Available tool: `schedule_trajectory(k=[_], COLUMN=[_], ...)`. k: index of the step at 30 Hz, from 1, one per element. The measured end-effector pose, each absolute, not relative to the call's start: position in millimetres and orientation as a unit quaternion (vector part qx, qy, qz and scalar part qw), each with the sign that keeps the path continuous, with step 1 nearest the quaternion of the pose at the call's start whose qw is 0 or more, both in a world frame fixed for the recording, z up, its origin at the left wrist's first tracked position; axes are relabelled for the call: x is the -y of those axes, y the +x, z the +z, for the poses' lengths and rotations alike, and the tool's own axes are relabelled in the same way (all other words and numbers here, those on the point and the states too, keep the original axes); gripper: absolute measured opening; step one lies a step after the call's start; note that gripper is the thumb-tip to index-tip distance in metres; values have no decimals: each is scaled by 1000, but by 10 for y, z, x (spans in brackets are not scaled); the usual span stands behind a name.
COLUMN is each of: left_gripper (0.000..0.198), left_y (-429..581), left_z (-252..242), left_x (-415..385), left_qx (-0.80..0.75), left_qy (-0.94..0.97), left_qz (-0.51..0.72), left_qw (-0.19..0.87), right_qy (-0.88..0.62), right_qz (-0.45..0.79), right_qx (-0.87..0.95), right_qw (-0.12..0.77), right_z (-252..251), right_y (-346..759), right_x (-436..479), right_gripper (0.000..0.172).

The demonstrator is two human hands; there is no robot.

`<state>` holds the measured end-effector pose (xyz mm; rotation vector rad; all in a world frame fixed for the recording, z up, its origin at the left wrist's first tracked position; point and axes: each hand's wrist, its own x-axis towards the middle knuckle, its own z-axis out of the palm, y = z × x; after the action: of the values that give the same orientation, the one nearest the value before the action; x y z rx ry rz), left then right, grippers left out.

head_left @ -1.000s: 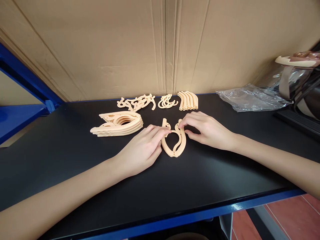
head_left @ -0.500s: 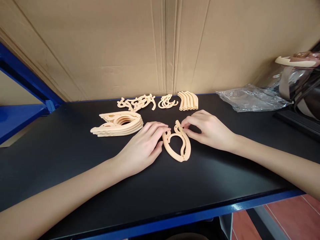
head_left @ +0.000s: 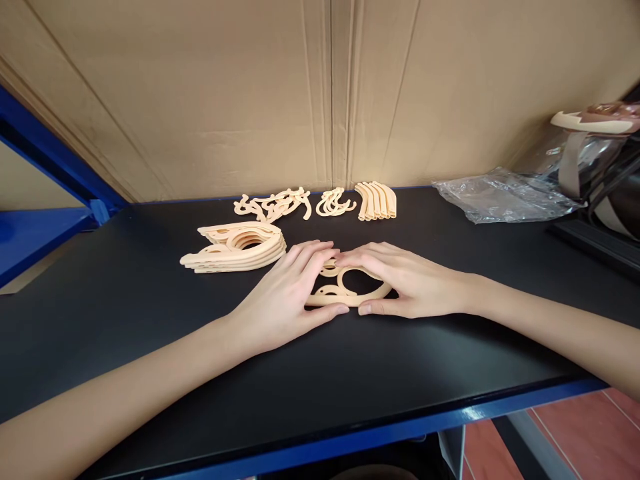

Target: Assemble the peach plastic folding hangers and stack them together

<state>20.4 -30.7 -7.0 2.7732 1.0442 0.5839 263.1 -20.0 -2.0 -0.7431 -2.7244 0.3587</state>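
Note:
A cream folding clothes hanger (head_left: 345,301), folded together, lies on the black tabletop (head_left: 320,373) in front of me. My left hand (head_left: 280,293) is closed round its left end, with the thumb along the near bar and the fingers over the far side. From the right, my right hand (head_left: 420,280) holds it the same way, its fingertips nearly meeting the left ones. Both hands hide parts of the hanger's ends and far bar. Left of my left hand sits a stack of several folded hangers (head_left: 235,259) in the same colour.
Along the back lie a loose pile of cream curved pieces (head_left: 275,207), some cream hooks (head_left: 333,207) and a row of cream hanger arms (head_left: 377,202). A clear plastic bag (head_left: 505,197) rests at back right near a dark bag. Cardboard (head_left: 225,100) stands behind.
The hanger has turned from pointing toward me to lying sideways, its rounded end now at right. My right hand has moved down and closed round it; my left thumb has moved onto its near bar.

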Motion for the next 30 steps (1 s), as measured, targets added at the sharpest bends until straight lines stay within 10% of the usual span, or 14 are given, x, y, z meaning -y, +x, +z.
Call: schedule_trajectory(k=[13, 30], left_gripper=[76, 80], left_y=[208, 204], left_z=[-53, 4], left_x=[326, 332], left_qx=[-355, -349], left_qy=[914, 907], left_qz=[176, 233], left_qw=[89, -38], right_qy=[-401, -394], right_qz=[143, 478], right_qx=[872, 724], right_qw=[242, 304], right_z=[1, 45], right_y=[2650, 2637], right_x=[161, 163], right_gripper=[42, 28])
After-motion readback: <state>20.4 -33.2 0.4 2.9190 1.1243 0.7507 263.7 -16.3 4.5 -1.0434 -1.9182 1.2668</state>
